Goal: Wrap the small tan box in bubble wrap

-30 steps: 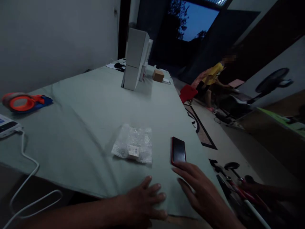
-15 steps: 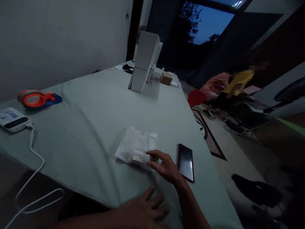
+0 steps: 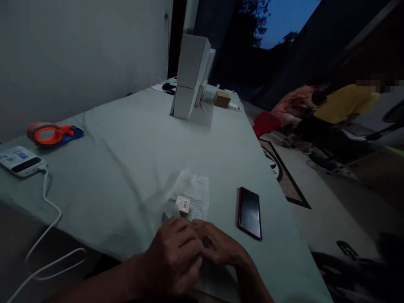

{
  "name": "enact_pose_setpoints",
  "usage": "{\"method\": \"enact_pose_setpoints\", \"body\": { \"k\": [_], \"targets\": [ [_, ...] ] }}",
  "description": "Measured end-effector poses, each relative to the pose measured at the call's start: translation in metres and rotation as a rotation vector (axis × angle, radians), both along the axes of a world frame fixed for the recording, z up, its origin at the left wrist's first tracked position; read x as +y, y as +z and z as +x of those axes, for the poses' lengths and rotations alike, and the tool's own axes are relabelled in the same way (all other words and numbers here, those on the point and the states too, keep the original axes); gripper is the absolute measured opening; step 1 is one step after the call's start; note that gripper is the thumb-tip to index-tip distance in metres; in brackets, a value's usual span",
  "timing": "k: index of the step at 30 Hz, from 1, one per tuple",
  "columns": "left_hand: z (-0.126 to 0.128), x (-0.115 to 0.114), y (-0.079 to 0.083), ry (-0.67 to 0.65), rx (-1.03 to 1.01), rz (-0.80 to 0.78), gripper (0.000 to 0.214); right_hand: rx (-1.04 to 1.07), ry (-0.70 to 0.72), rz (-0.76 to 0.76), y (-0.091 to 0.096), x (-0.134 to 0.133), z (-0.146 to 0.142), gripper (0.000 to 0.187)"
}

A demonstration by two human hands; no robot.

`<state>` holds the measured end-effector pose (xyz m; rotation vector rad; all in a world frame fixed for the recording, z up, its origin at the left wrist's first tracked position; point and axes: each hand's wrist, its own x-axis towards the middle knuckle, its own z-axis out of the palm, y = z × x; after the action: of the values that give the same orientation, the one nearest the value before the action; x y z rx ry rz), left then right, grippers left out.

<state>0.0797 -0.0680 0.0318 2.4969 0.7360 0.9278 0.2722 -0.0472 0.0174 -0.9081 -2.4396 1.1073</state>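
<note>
1 L hand (image 3: pixel 176 254) + 1 R hand (image 3: pixel 219 242), fingers curled, meeting at near edge of 1 bubble wrap (image 3: pixel 200 188) on 1 table (image 3: pixel 217 143); can't tell what they grip. Wrap clear, crinkled. 1 sm. box (image 3: pixel 183 204), pale w/ barcode, on/in wrap, unclear which. 1 phone (image 3: pixel 249 213), dark scrn, red rim, to R.

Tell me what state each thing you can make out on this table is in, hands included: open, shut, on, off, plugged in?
Left hand: fingers curled, grip hidden
Right hand: fingers bent, close by the left, grip unclear
Bubble wrap: partly hidden by the hands
Small box: barcode showing, looks shut
Phone: face up, screen dark
White device: cable plugged in
Tape dispenser: roll fitted
White boxes: stacked
Brown box: looks shut
</note>
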Motion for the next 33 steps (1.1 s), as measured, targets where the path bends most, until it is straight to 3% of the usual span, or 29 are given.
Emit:
{"method": "enact_pose_setpoints", "body": {
  "k": [3,6,10,12,15,17,20,24,26,29,33],
  "targets": [
    [0.004,0.013,0.015,0.006,0.111,0.082,0.011,-0.114,-0.073,0.031,-0.014,-0.003,-0.005,0.012],
    [0.003,0.021,0.008,0.071,0.337,-0.001,0.011,-0.077,-0.065,-0.034,-0.014,-0.002,-0.007,0.013],
    [-0.015,0.03,-0.006,0.289,0.57,-0.185,0.017,0.132,0.037,-0.218,-0.003,0.006,-0.002,0.016],
    [-0.025,0.035,-0.01,0.378,0.659,-0.221,0.017,0.19,-0.094,-0.292,-0.004,0.01,0.002,0.018],
    [-0.035,0.04,-0.009,0.469,0.678,-0.25,0.015,0.207,-0.386,-0.287,-0.011,0.016,0.005,0.02],
    [-0.036,0.041,-0.003,0.502,0.591,-0.231,0.016,0.201,-0.434,-0.252,-0.015,0.017,0.005,0.017],
    [-0.032,0.045,0.011,0.483,0.404,-0.051,0.017,0.112,-0.262,-0.171,-0.014,0.016,0.001,0.015],
    [-0.024,0.058,0.022,0.307,0.321,0.114,0.035,-0.134,-0.139,0.008,-0.006,0.009,-0.006,0.014],
    [-0.023,0.064,0.019,0.271,0.382,0.065,0.038,-0.192,-0.138,0.044,-0.003,0.005,-0.007,0.018],
    [-0.031,0.066,0.008,0.347,0.495,-0.061,0.042,-0.162,-0.182,0.035,-0.003,0.004,-0.005,0.028],
    [-0.047,0.06,-0.007,0.377,0.701,-0.173,0.033,-0.068,-0.378,0.021,-0.007,0.007,0.0,0.019]
  ]
}}
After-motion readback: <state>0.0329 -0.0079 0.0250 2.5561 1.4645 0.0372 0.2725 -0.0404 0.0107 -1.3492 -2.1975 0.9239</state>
